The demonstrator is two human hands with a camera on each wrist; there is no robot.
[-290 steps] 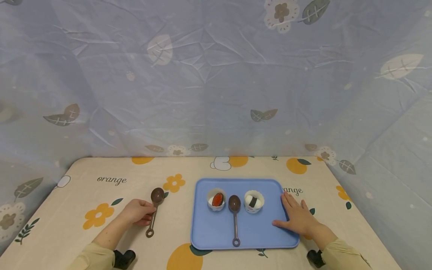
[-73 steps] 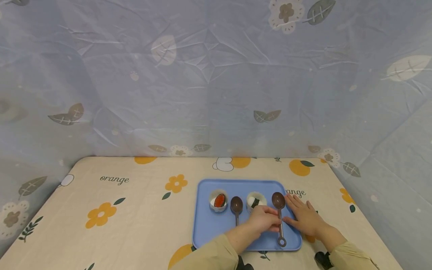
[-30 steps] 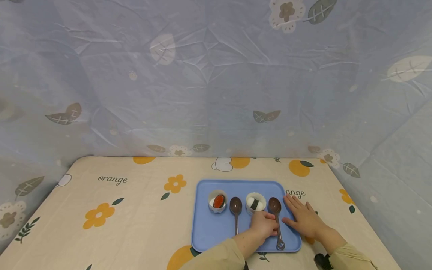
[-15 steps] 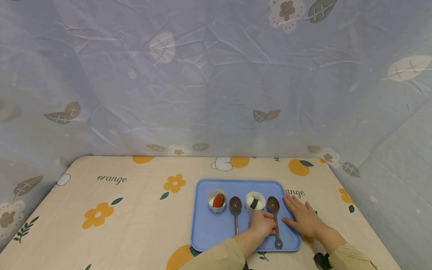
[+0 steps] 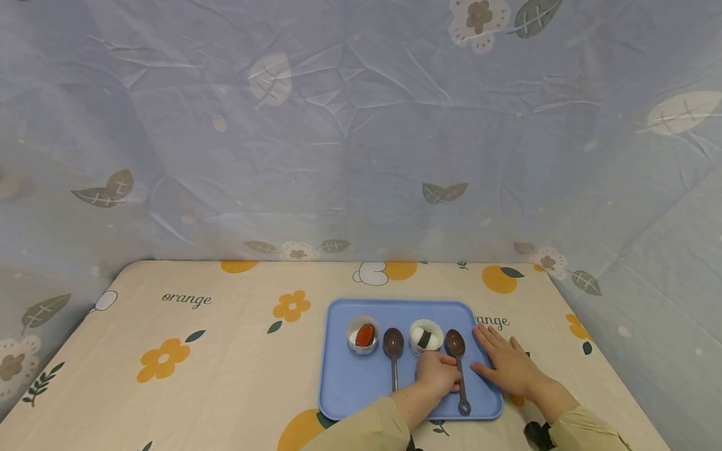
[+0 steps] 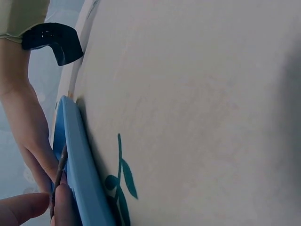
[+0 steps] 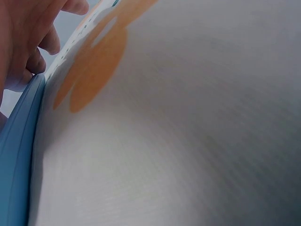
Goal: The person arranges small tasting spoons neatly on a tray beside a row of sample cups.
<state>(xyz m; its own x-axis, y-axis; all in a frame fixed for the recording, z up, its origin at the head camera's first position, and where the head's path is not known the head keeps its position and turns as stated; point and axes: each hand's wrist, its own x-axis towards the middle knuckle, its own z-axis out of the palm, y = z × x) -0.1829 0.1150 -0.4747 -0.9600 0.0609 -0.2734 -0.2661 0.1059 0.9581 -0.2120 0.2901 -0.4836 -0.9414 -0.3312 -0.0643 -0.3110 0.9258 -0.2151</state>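
Note:
My left hand (image 5: 438, 374) reaches over the blue tray (image 5: 352, 388) and pinches the handle of a brown spoon (image 5: 454, 342) between thumb and fingers. That spoon lies along the tray's right part, bowl pointing away. In the left wrist view, thumb and finger close on the thin spoon handle (image 6: 60, 172) just inside the tray rim. My right hand (image 5: 507, 366) rests with spread, straight fingers on the tray's right edge. Left of my left hand lies a second brown spoon (image 5: 393, 342), its handle end hidden by my forearm.
Between the spoons stands a white cup (image 5: 418, 350) holding a white piece with a dark band (image 5: 425, 339). Another white cup (image 5: 361, 349) at left holds a red-topped sushi piece (image 5: 365, 335). A patterned cloth (image 5: 225, 351) covers the table, and a grey-blue curtain (image 5: 361, 138) hangs behind.
The spoon in my left hand came from the cloth left of the tray onto its right side. Lately it has shifted slightly left, towards the cup. My right hand stays at the tray edge.

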